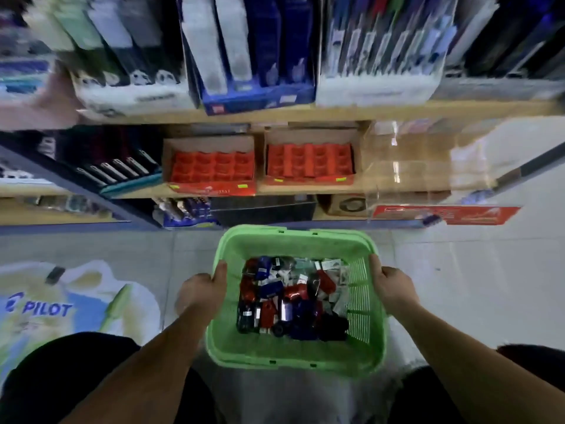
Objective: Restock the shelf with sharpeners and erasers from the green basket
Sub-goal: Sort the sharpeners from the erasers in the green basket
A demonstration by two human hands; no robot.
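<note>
Both of your hands hold the green basket (290, 354), low at 6 o'clock in your view. Your left hand (203, 290) has its fingers clamped on the rim at the basket's 9 o'clock, and your right hand (393, 286) is clamped on the rim at its 3 o'clock. Red, blue and black sharpeners (269, 307) and pale wrapped erasers (333, 270) lie heaped inside. At 12 o'clock, the shelf (305, 188) carries two cardboard boxes of red trays (212, 168).
</note>
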